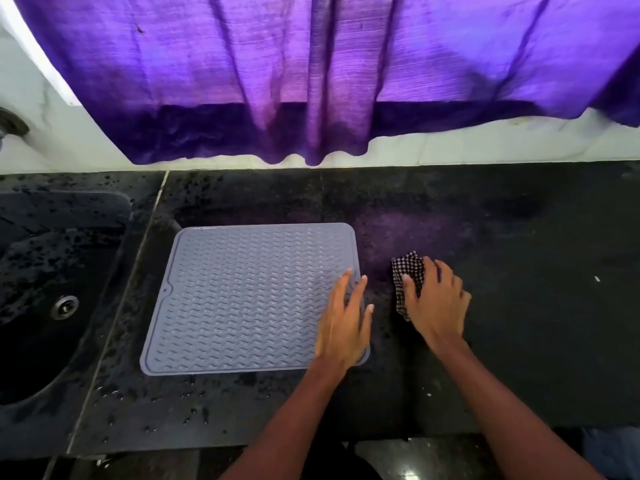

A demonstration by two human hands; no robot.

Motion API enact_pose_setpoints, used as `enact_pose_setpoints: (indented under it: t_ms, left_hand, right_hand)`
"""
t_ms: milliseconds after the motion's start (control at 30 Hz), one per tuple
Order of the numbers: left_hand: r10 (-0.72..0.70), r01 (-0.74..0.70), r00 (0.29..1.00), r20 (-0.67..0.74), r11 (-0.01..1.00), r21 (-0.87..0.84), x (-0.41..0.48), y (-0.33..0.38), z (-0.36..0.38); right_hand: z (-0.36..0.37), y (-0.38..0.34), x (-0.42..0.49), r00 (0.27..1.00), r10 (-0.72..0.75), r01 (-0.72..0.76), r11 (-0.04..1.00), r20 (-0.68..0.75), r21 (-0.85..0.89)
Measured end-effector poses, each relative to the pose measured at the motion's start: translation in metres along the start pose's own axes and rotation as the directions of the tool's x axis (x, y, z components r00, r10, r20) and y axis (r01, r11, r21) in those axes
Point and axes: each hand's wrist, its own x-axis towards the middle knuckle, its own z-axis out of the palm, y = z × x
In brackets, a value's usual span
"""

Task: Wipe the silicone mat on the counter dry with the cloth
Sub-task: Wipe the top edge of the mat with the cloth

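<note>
Under the right hand point(437, 299) lies the cloth point(408, 282), a small checked rag bunched on the dark counter point(519, 306); the fingers point(445, 271) curl together over it, thumb pressing its near edge, so the grip reads as closed on the fabric. Beside those fingers, a little apart, sits the mat point(242, 299), a grey rounded rectangle with a raised rim and rows of wavy ribs. The left hand point(343, 323) rests flat on its nearest edge, fingers point(358, 292) spread and holding nothing. Judged step: carry the cloth onto the mat. Good practice would be to keep the left palm pinning the flexible silicone, open the cloth wider, and stroke along the ribs so fabric reaches the grooves. Water beads speckle the counter around the mat and toward the sink point(41, 271); wetness on the mat itself cannot be told.
</note>
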Motion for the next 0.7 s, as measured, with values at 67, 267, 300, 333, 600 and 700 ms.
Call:
enact_pose_setpoints:
  t_ms: [67, 267, 300, 333, 600, 700]
  left_hand:
    - [-0.047, 0.047, 0.998, 0.033, 0.999, -0.014, 0.001, 0.004, 0.004]
    - [-0.057, 0.058, 0.998, 0.018, 0.998, -0.037, 0.001, 0.007, 0.009]
    - [-0.065, 0.066, 0.998, 0.018, 0.996, -0.062, 0.002, 0.009, 0.008]
    - [-0.077, 0.078, 0.997, 0.019, 0.993, -0.088, 0.003, 0.010, 0.007]
    - [-0.215, 0.235, 0.972, 0.098, 0.919, -0.317, 0.016, 0.010, -0.007]
    - [-0.314, 0.328, 0.943, 0.110, 0.823, -0.463, 0.022, 0.009, -0.014]
  right_hand:
    - [-0.001, 0.004, 0.008, 0.994, 0.096, -0.099, 0.993, 0.055, 0.061]
    - [0.011, 0.013, 0.018, 0.986, 0.080, -0.108, 0.974, 0.143, 0.198]
    - [0.011, 0.013, 0.018, 0.984, 0.084, -0.119, 0.965, 0.156, 0.235]
    - [0.012, 0.013, 0.020, 0.979, 0.100, -0.148, 0.948, 0.178, 0.281]
    - [0.001, -0.019, 0.013, 0.985, 0.009, -0.099, 0.848, 0.173, 0.520]
    - [-0.006, -0.039, 0.004, 0.990, -0.046, -0.041, 0.805, 0.131, 0.591]
